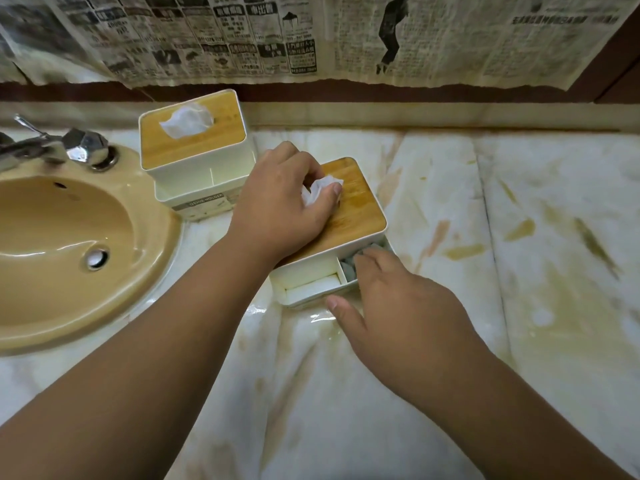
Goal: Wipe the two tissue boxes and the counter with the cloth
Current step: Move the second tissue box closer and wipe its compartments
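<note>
- Left hand [280,199] is resting palm-down on the bamboo lid of the near tissue box [360,209]. Its grip is closing round the white tissue [320,190] that is sticking up through the lid slot, with the thumb lying across the front of it.
- Right hand [398,299] is reaching into the front tray of the same box. Its grip is standing apart: the fingers are stretching forward and pressing on the grey cloth [349,266], while the thumb is spreading out to the left, just in front of the tray wall.
- The cloth is lying bunched in the right-hand compartment of the tray, under the fingertips. The wider left-hand compartment is showing only a white floor.
- The near tissue box is sitting on the bench [450,341] at mid-frame, turned at an angle to the wall.
- The far tissue box [221,133] is standing behind and to the left of it, close but apart, just beside the sink. A white tissue is poking from its bamboo lid, and a label reading "TISSUE HOLDER" is showing on its front.
- The bench is showing pale marble with brown and yellowish stains, most of them to the right of the hands.
- The tan sink [69,237] and chrome faucet [79,147] are occupying the left edge; newspaper [242,36] is hanging over the wall behind.
</note>
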